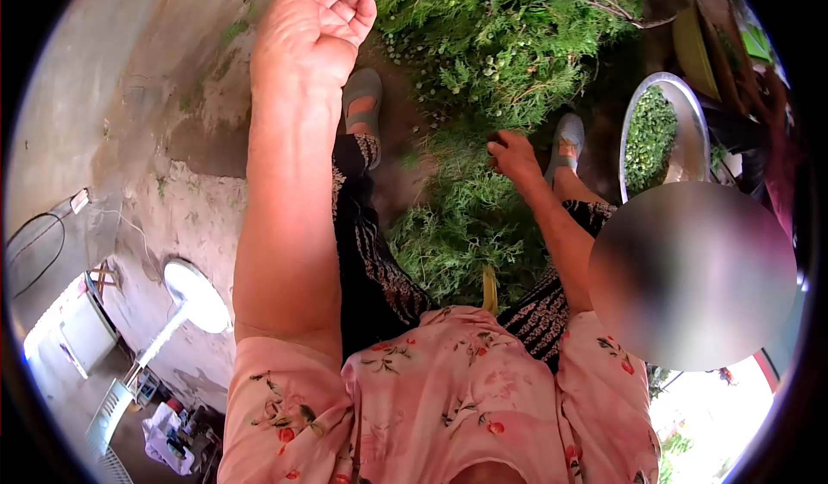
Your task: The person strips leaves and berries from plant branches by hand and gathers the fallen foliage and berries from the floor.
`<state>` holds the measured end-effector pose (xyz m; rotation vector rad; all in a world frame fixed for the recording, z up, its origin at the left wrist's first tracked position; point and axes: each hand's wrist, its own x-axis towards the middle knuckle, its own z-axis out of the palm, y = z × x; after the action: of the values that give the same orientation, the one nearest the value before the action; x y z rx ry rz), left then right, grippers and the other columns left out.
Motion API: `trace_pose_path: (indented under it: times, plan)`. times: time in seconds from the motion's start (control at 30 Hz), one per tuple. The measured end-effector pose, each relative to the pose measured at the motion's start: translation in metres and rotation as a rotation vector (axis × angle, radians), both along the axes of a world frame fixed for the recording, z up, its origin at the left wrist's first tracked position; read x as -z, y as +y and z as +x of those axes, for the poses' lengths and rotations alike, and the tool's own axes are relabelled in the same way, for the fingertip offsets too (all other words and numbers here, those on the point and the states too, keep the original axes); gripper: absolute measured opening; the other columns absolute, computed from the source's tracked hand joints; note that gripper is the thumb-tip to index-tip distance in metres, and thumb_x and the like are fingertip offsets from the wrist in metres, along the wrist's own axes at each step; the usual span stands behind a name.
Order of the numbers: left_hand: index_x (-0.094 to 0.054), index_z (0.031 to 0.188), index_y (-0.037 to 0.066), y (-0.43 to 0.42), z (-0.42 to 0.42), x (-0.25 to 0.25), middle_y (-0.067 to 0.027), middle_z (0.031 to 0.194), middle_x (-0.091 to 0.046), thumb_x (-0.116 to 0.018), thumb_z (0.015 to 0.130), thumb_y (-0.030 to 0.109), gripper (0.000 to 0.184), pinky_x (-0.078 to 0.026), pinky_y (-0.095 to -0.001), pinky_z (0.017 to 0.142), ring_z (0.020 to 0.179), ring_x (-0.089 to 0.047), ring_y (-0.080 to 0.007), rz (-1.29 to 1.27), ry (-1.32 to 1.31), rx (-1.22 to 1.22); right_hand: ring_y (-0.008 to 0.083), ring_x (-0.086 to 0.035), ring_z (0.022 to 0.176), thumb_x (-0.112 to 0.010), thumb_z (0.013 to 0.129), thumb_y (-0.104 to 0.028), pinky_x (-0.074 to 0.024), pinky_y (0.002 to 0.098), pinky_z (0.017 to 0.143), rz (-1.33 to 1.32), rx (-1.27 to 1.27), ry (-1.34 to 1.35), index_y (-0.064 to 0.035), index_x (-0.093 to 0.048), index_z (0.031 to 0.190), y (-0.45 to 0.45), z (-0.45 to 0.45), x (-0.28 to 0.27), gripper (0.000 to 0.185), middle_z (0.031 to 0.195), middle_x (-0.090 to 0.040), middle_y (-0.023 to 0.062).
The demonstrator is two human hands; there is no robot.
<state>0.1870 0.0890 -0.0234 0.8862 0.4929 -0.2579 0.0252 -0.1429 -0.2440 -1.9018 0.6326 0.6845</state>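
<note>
My left grip (302, 31), 11 o'clock | right grip (515, 154), 1 o'clock | both curled — can't tell if pinching | green sprigs (517, 44) may scatter if kicked

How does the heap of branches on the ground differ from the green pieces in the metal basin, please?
The heap of branches is far larger than the batch of green pieces. The heap shows feathery sprigs; the pieces look small and loose. The heap lies on the ground, the pieces in the metal basin. Both are green.
</note>
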Motion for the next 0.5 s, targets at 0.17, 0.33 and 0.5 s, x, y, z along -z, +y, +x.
trace_pose_path:
  times: [0.17, 0.33, 0.5]
  plan:
    - [-0.056, 0.096, -0.001, 0.027, -0.003, 0.018, -0.0069, 0.089, -0.062, -0.056, 0.086, 0.010, 0.015, -0.047, -0.0279, 0.068, 0.076, -0.058, -0.0138, 0.077, 0.041, 0.037, 0.0157, -0.059, 0.069, -0.052, 0.088, -0.014, -0.0466, 0.0335, 0.056, 0.097, 0.011, 0.033, -0.0004, -0.052, 0.113, 0.031, 0.004, 0.037, 0.028, 0.089, -0.059, 0.0102]
    - [-0.060, 0.098, 0.003, 0.027, 0.007, 0.043, -0.0046, 0.084, -0.064, -0.054, 0.088, 0.017, 0.018, -0.045, -0.0212, 0.064, 0.070, -0.058, -0.0108, 0.487, -0.032, 0.624, 0.0330, -0.058, 0.070, -0.056, 0.083, -0.011, -0.0447, 0.0422, 0.063, 0.067, -0.058, -0.025, 0.0001, -0.058, 0.102, 0.054, -0.004, 0.089, 0.022, 0.089, -0.059, 0.0194]
    - [-0.060, 0.101, 0.002, 0.028, 0.005, 0.172, -0.0068, 0.082, -0.064, -0.056, 0.085, 0.016, 0.021, -0.051, -0.0258, 0.060, 0.071, -0.061, -0.0127, 0.647, -0.012, 1.131, 0.0193, -0.059, 0.069, -0.055, 0.082, -0.006, -0.0468, 0.0312, 0.059, -0.017, -0.075, -0.252, 0.0014, -0.057, 0.106, 0.090, 0.007, 0.117, 0.025, 0.085, -0.061, 0.0120]
